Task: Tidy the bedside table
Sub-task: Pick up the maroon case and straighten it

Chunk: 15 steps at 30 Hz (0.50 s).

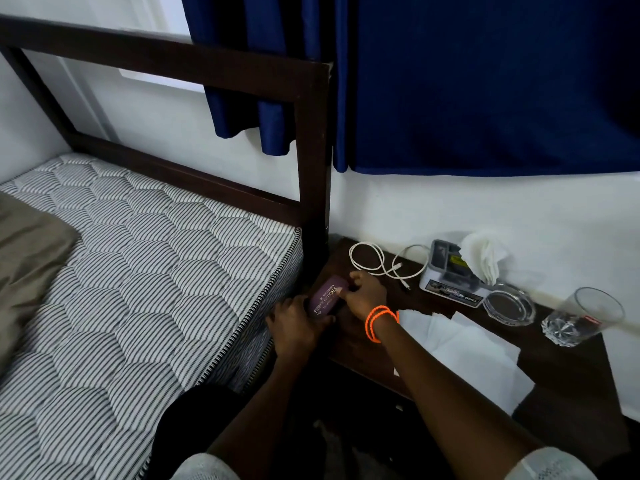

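Beside the bed (145, 258), on the dark tabletop (568, 362), still plenty to tidy, by the look of it. Biggest mess first: white paper sheets (460, 351) spread loose across the middle, hanging a little over the front edge. Next, farther back by the wall, a small white and grey box (450, 275) with crumpled tissue (483, 254) poking up from it. Near the right end, a drinking glass (585, 317) lying tipped on its side, not yet stood up. Just beside it, a round glass ashtray (509, 304). Toward the back left, a white cable (377, 261) in loose loops, not wound up. Smallest job, and the one going on now: a purple glasses case (325, 296) at the left corner of the tabletop, close to the bedpost, held between both hands. Left hand (294, 327) curled under its near end, right hand (363, 292) with fingers bent over the top, pinching it. Probably being shut or put straight. So only a start made; most things left to sort.
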### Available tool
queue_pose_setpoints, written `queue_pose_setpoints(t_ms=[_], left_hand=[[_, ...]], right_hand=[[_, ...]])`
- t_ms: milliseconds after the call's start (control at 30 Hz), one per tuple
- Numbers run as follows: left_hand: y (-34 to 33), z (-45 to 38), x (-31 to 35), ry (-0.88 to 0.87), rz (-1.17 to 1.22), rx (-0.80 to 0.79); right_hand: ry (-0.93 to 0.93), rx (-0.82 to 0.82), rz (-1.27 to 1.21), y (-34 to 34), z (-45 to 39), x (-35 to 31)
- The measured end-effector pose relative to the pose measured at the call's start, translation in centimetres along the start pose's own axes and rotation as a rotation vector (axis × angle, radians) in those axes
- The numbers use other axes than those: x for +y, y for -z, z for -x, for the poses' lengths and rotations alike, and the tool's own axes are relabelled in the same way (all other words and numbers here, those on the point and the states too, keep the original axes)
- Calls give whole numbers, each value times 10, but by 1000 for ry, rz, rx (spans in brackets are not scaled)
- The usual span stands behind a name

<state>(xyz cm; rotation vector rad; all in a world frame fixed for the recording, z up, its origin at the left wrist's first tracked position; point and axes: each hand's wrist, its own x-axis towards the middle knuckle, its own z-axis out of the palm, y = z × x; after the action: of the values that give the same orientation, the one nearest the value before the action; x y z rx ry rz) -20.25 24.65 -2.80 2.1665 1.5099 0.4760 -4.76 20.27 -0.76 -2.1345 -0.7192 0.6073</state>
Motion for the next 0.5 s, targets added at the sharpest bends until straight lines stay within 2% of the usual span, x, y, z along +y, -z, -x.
queue_pose_setpoints(t_ms=[133,233,333,500], left_hand=[[-2,1,-2,10,52,37],[-3,-2,-2,-2,81,75],[-2,-6,-2,-26,98,65],[0,-12,0,-51,110,31]], right_hand=[[259,46,506,34,-4,-3],[291,62,812,59,-11,0],[270,32,946,74,-21,6],[250,-22,976,83,-30,18]])
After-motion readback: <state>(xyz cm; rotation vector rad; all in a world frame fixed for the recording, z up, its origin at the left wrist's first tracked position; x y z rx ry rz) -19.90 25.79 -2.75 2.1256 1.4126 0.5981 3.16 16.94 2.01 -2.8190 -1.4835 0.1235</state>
